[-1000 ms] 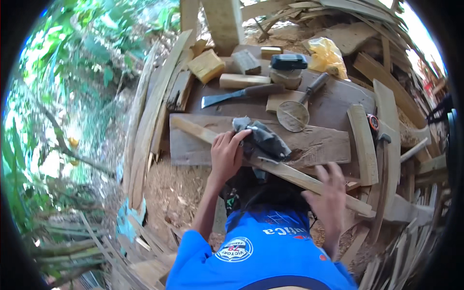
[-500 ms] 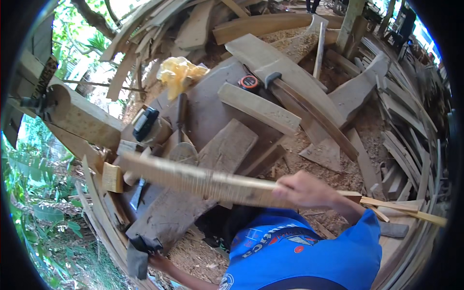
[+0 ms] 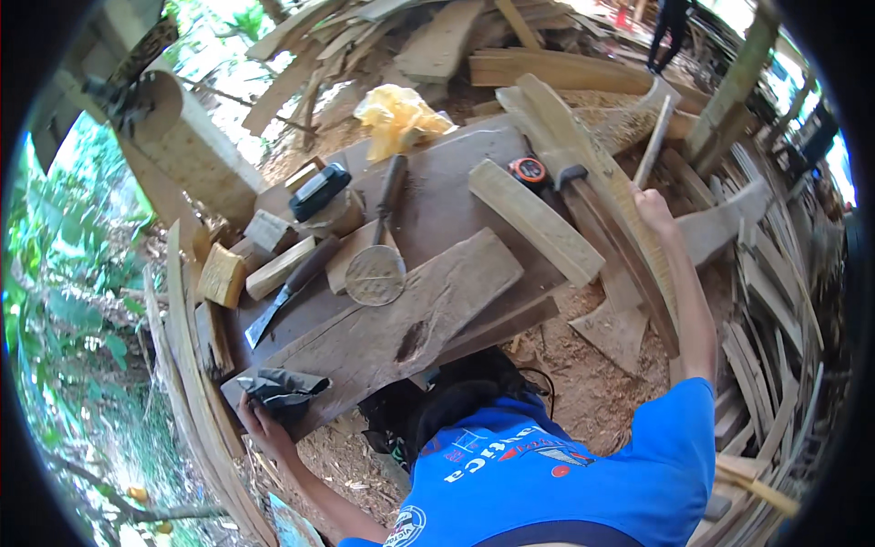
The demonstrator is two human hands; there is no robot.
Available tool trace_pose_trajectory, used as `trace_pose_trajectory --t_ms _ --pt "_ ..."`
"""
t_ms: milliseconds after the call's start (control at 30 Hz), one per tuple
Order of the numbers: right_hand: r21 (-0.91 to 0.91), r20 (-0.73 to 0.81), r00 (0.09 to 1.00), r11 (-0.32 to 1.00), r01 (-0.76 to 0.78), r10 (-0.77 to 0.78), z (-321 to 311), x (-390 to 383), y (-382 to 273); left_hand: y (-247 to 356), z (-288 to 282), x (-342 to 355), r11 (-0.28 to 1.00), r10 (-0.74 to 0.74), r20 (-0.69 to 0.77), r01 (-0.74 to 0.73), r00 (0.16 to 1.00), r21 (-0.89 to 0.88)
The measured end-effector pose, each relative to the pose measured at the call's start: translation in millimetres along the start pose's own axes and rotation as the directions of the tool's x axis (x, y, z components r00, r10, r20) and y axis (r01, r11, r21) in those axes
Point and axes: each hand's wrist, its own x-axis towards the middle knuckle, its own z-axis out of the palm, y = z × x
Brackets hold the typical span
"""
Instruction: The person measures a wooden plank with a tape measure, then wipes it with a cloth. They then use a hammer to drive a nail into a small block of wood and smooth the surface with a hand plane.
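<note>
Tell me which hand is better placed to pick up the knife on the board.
Left, I think. The left hand rests by the dark cloth at the board's near corner, close to the knife. The right hand is far off, holding a thin stick.

- One dark plank tabletop [image 3: 437, 210].
- One knife [image 3: 290, 290] with a dark handle, at 9 o'clock on the tabletop.
- One round flat-headed tool [image 3: 376, 272] at its centre.
- One tape measure [image 3: 529, 170] at 2 o'clock.
- One yellow plastic bag [image 3: 396, 117] at 12 o'clock.
- One black box-shaped thing [image 3: 319, 190] at 10 o'clock.
- One crumpled grey cloth [image 3: 281, 388] at 7 o'clock.
- Two hands: left hand [image 3: 262, 426] by the cloth, right hand [image 3: 653, 208] on a long wooden strip [image 3: 629, 228].
</note>
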Motion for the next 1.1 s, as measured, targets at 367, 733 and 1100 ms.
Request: trace_pose_trajectory --t_ms 367,733,1100 --pt "-0.347 0.086 0.965 0.9 0.263 -0.249 -5.8 -19.7 -50.7 5.7 -4.0 -5.1 0.99 0.076 0.007 -0.077 0.997 0.118" --pt "-0.235 -0.022 0.967 0.941 0.242 -0.254 10.0 8.9 4.4 19.0 3.3 -8.0 0.979 0.145 -0.017 -0.141 0.989 0.146" --pt "-0.428 -0.019 0.999 0.903 -0.038 0.033 22.2 -26.2 -25.5 14.1 2.2 -8.5 0.958 0.174 0.002 -0.17 0.985 0.23"
